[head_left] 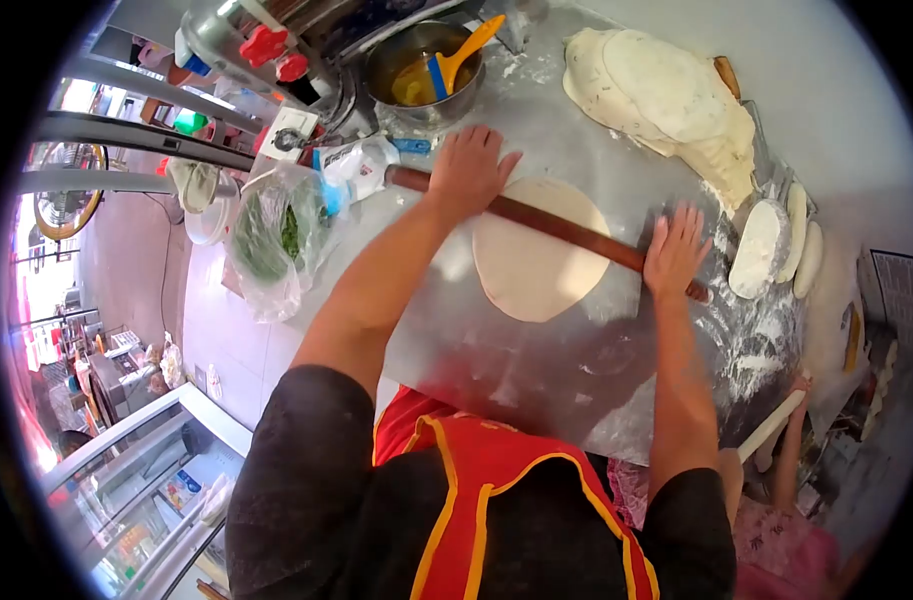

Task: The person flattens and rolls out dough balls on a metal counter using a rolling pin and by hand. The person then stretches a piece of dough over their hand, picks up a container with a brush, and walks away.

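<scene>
A round, flat sheet of dough (531,265) lies on the metal worktop (446,330). Across its upper part runs a dark wooden rolling pin (566,230), slanting down to the right. My left hand (466,172) rests over the pin near its left end, fingers stretched forward. Toward the other end, my right hand (674,252) presses on the pin with its palm, its fingers also extended. Neither hand is wrapped around the wood. White flour (751,345) is scattered to the right of my right hand.
A metal bowl (379,75) holds yellowish liquid and a yellow-handled brush (466,58). Folded dough (656,85) lies at the back right, near floured dough pieces (759,250). Left are a bag of greens (276,235) and a white packet (361,165). Another person's hand (801,383) holds a pale stick.
</scene>
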Motion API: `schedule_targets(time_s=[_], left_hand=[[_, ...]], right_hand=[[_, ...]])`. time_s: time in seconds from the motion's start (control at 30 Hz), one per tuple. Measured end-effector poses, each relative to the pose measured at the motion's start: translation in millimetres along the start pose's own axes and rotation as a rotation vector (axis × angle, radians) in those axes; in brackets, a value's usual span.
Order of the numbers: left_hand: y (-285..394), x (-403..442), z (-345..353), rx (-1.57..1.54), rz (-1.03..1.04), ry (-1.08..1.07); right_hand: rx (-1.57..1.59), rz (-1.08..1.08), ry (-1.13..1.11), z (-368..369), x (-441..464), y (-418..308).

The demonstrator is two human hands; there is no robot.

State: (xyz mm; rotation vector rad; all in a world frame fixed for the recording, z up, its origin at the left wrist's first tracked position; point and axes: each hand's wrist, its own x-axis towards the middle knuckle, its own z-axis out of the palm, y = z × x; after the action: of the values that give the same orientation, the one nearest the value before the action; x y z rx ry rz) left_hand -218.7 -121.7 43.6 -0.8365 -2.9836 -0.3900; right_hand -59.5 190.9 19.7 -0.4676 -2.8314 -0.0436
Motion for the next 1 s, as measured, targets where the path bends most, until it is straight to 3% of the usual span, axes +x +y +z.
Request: schedule_targets(time_s=[0.1, 0.17, 0.27, 0.33, 0.4, 0.5, 0.57, 0.63, 1.0], left_hand=[[0, 47, 1, 0.040, -0.005, -0.072], [-3, 30, 5, 0.037, 0.095, 0.078], [0, -57, 4, 0.154, 0.109, 0.130], [6, -128, -4, -0.067, 0.043, 0.033], [12, -191, -12, -0.114, 0.075, 0.066], [-2, -194, -4, -0.111, 0.184, 0.130], [-3, -145, 4, -0.090, 0.146, 0.077], [1, -113, 6, 0.055, 0.123, 0.156], [23, -180, -1, -0.091, 0.122, 0.124]], right_hand=[[0.029, 0.001, 0.093, 1, 45, -2], [0.113, -0.090, 0.068, -2, 30, -1], [0.129, -0.157, -0.062, -29, -53, -11], [0.260, -0.136, -0.094, -53, -119, -23], [0.285, -0.082, -0.217, -78, -170, -29], [0.289, -0.054, -0.232, -74, -154, -23], [0.204, -0.050, -0.105, -62, -115, -24], [0.165, -0.025, -0.172, -56, -111, -27], [0.229, -0.069, -0.184, -64, -174, -30]])
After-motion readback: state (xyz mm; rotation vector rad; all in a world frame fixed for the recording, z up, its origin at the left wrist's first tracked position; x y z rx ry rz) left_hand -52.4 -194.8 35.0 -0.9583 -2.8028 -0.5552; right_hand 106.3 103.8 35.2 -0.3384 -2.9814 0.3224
